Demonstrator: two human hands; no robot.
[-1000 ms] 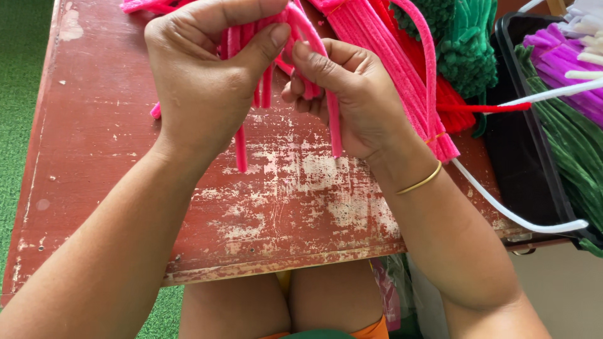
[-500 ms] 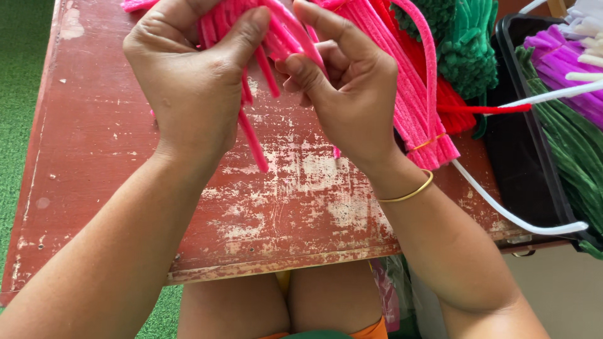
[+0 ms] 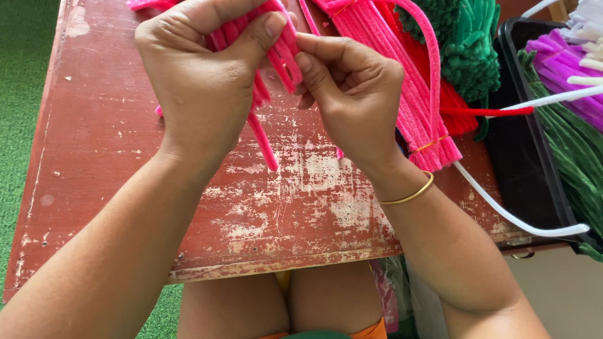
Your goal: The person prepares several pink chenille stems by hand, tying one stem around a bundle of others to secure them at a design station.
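above the worn red wooden desk, the left hand is clenched around a bunch of fuzzy pink pipe cleaners; the right hand pinches their upper strands beside it.

A worn red wooden worktop, its paint flaked to pale patches, stands over green turf. On it lie a banded bundle of pink pipe cleaners, red ones and green ones beside them, and a black tray at its right edge.
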